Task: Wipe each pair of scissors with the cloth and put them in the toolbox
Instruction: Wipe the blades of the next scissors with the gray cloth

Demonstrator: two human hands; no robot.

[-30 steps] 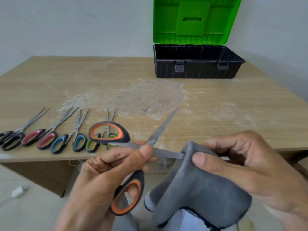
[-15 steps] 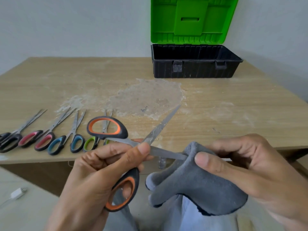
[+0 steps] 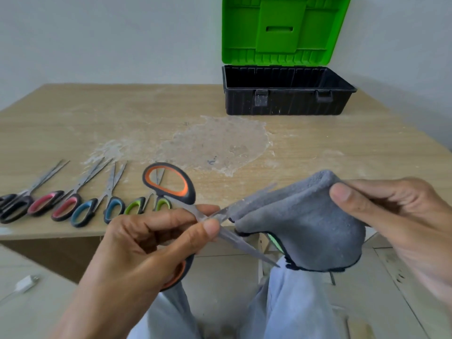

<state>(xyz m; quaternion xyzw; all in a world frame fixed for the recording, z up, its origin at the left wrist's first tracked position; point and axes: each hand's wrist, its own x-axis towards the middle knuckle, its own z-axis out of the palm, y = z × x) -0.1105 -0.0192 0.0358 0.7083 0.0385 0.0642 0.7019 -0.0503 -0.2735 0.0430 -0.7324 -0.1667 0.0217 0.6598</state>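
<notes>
My left hand (image 3: pixel 149 243) grips the orange-handled scissors (image 3: pixel 171 189) near the pivot, blades spread apart in front of the table edge. My right hand (image 3: pixel 396 221) pinches the grey cloth (image 3: pixel 300 221), which is folded round the upper blade; only that blade's tip pokes out past the cloth. The lower blade points down to the right, bare. Several other scissors lie in a row at the table's front left: black-handled (image 3: pixel 14 206), pink-handled (image 3: pixel 56 204), blue-handled (image 3: pixel 97 209) and green-handled (image 3: pixel 146 205). The black toolbox (image 3: pixel 286 104) stands open at the back with its green lid (image 3: pixel 283 30) upright.
The wooden table (image 3: pixel 318 148) has a rough pale patch in its middle. A white charger (image 3: pixel 24 285) lies on the floor at lower left. My knees in light trousers show below the hands.
The cloth has shifted from the lower blade up onto the upper blade, and my right hand has risen with it. The scissors tilted slightly in my left hand.
</notes>
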